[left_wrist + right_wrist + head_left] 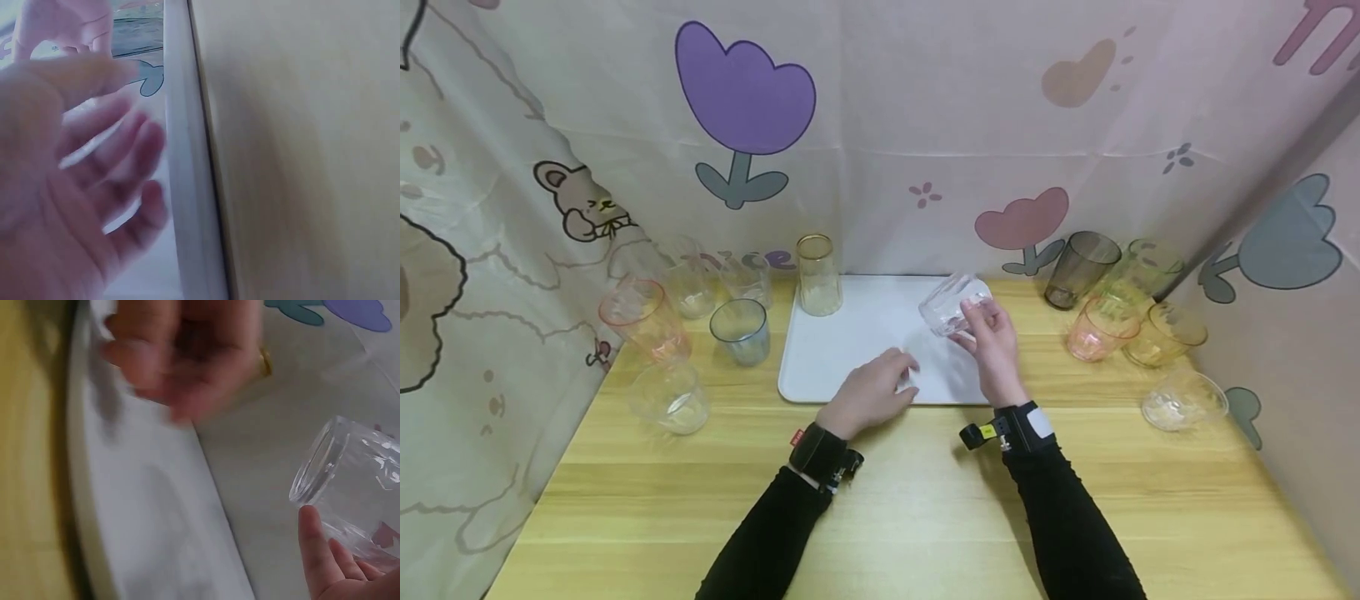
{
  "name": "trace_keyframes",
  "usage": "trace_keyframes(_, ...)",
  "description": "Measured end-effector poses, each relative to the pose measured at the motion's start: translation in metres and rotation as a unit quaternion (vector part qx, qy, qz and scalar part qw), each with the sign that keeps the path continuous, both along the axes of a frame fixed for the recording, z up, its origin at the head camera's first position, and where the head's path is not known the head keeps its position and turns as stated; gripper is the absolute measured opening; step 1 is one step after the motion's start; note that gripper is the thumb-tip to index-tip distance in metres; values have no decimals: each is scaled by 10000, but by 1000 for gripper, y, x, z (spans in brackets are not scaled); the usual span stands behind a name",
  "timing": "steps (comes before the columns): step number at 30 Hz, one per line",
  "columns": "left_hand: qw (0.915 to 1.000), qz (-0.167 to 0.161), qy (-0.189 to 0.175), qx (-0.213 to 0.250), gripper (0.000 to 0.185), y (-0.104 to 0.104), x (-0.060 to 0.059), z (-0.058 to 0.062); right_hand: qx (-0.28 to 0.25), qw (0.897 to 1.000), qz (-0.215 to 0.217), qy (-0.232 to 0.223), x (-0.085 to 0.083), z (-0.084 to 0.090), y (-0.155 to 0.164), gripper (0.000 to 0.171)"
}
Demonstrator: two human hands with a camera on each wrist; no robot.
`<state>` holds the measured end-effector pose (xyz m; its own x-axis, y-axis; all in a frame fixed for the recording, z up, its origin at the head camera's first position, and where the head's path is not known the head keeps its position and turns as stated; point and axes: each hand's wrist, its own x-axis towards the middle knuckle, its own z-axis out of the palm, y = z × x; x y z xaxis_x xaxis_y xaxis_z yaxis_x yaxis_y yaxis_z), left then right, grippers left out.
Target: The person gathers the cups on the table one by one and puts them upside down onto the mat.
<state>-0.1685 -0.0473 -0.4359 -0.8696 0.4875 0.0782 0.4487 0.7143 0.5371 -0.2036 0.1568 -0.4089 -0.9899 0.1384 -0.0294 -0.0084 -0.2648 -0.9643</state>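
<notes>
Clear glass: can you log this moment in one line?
right hand: holds clear glass tilted over white tray | left hand: on tray, empty

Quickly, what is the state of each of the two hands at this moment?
Left hand: open, holding nothing, fingers resting on the white tray.
Right hand: holding a clear glass, tilted above the tray.

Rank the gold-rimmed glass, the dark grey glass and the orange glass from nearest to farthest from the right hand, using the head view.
From the right hand:
1. Dark grey glass, back right of the table.
2. Gold-rimmed glass, back left corner of the white tray.
3. Orange glass, far left.
</notes>
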Motion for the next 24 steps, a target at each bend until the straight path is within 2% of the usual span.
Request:
trace_keyframes(2,9988,343,189,306,51,0,-1,0,53,9999,102,-81,3,-5,-5,61)
trace_keyframes(5,9916,831,530,835,70,-1,-2,2,146,9994,277,-158,7,-10,-13,63)
trace_keyframes(9,9812,1104,907,1297,82,-2,-5,3,254,9982,502,-195,11,-15,-20,64)
trace_keyframes(15,9733,1098,1228,1596,90,0,-4,2,566,9931,960,-372,16,-19,-26,80)
trace_keyframes(17,9695,1043,1408,1716,91,0,-3,1,454,9921,1095,-403,18,-19,-28,81)
trace_keyframes(24,9526,764,2093,2070,84,1,-5,1,-33,9902,1329,-425,22,-16,-31,63)
